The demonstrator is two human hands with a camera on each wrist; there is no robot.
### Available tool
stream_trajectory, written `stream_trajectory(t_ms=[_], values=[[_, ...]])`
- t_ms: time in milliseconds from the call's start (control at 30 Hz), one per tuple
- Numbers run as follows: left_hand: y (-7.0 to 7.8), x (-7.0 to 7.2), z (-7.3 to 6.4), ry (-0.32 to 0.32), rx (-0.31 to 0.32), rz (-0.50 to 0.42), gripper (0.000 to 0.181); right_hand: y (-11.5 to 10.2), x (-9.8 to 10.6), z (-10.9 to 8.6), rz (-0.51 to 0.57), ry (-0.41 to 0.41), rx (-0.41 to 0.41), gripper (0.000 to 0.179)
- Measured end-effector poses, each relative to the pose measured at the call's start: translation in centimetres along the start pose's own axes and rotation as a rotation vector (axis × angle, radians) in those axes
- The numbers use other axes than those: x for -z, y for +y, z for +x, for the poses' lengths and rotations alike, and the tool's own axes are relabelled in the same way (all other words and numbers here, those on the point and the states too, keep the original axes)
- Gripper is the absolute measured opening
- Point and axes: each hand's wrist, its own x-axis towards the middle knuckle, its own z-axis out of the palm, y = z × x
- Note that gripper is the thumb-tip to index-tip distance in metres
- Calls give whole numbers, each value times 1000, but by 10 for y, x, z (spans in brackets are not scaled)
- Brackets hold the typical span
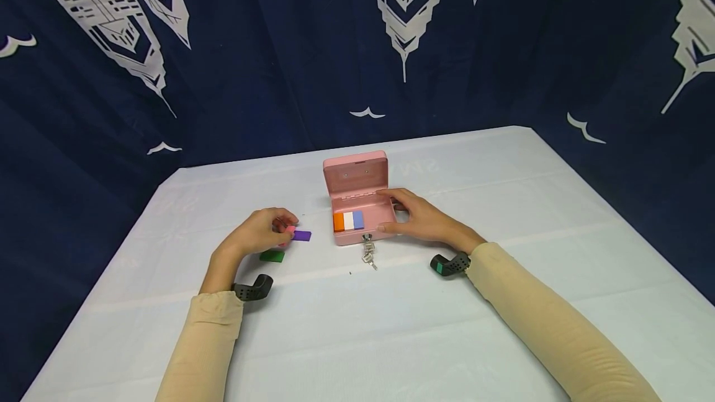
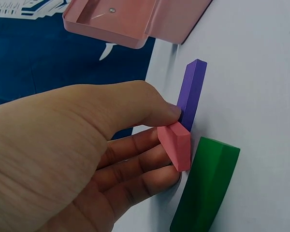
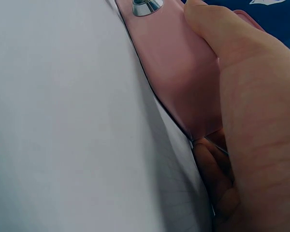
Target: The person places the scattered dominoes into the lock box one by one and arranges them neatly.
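Note:
My left hand [image 1: 261, 230] pinches a pink block [image 2: 180, 147] between thumb and fingers, low over the table. A purple block [image 2: 192, 92] lies just beyond the thumb tip and overlaps the pink one in the left wrist view. Close beside these is a green block [image 2: 208, 181] on the cloth. The pink metal box [image 1: 349, 238] stands with its lid [image 1: 357, 174] raised. Inside, at the left, sit an orange block [image 1: 338, 222], a white block [image 1: 349, 221] and a blue block [image 1: 358, 219] side by side. My right hand [image 1: 421, 216] grips the box's right end, thumb at the front rim.
A bunch of keys [image 1: 368, 253] hangs from the lock [image 3: 147, 7] on the box's front and trails onto the table. White cloth [image 1: 357, 340] covers the table. A dark blue curtain [image 1: 313, 67] with white drawings closes off the back and sides.

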Motion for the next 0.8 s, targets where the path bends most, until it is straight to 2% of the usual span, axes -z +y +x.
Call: stream_trajectory(t_ms=[800], values=[[-1, -1, 1, 6, -25, 14, 24, 0, 0, 0, 0, 2, 4, 86]])
